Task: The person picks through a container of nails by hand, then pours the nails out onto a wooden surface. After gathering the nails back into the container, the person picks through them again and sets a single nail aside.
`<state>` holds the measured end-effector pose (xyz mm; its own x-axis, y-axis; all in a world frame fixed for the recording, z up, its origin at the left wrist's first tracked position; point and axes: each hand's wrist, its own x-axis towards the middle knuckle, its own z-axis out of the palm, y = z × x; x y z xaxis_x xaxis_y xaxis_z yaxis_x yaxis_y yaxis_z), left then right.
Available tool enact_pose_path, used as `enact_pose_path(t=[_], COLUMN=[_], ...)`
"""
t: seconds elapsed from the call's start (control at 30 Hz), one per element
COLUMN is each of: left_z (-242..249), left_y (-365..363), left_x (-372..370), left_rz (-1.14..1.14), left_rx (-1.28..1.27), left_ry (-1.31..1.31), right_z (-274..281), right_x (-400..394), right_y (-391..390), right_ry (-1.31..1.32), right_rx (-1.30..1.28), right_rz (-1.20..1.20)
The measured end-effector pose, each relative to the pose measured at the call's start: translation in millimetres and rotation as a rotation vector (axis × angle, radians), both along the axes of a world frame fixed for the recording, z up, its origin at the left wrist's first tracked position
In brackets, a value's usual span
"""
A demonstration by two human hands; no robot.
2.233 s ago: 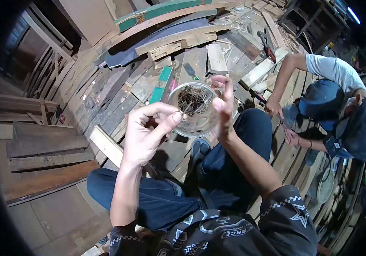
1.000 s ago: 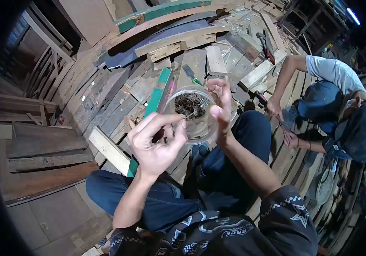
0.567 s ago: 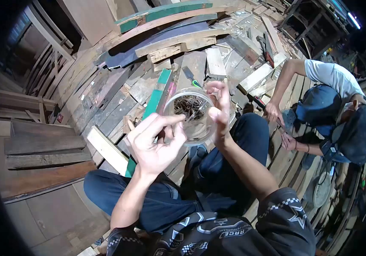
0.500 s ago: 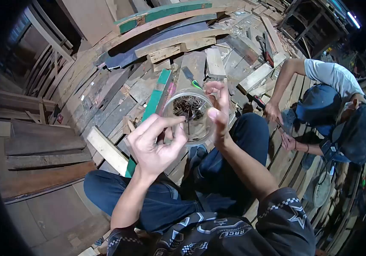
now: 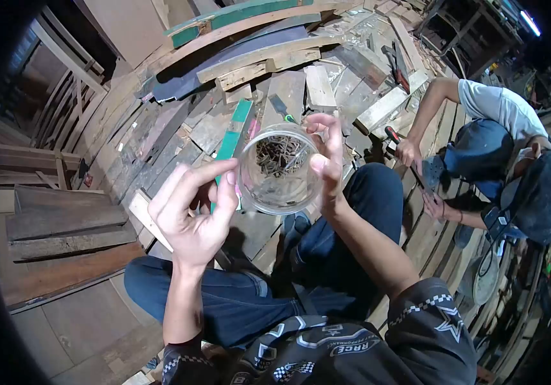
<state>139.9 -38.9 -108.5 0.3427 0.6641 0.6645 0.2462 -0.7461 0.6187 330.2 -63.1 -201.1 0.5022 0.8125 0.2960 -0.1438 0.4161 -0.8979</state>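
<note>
Plank floor (image 5: 259,228); right hand (image 5: 332,168) clasping tub (image 5: 278,196), nails (image 5: 279,155) inside, spillable if tipped; left hand (image 5: 192,215) pinched, contents unclear.

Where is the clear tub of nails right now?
Centre of the head view: the clear tub is in the right hand, with the left hand close by its left side.

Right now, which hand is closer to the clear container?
Your right hand, gripping the right side of the container; your left hand is just beside its left rim.
</note>
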Motion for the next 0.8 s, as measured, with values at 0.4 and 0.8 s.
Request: enact_pose_path(t=[0.4, 0.8], left_z=[37, -25], left_y=[-6, 44], left_x=[46, 88], left_rz=[-0.298, -0.540], left_rx=[0.064, 0.157], left_ry=[1.032, 0.810], right_z=[3, 3], right_x=[-4, 4], right_y=[-2, -2], right_ry=[0.036, -0.101], right_rx=[0.072, 0.042], right_rz=[0.008, -0.063])
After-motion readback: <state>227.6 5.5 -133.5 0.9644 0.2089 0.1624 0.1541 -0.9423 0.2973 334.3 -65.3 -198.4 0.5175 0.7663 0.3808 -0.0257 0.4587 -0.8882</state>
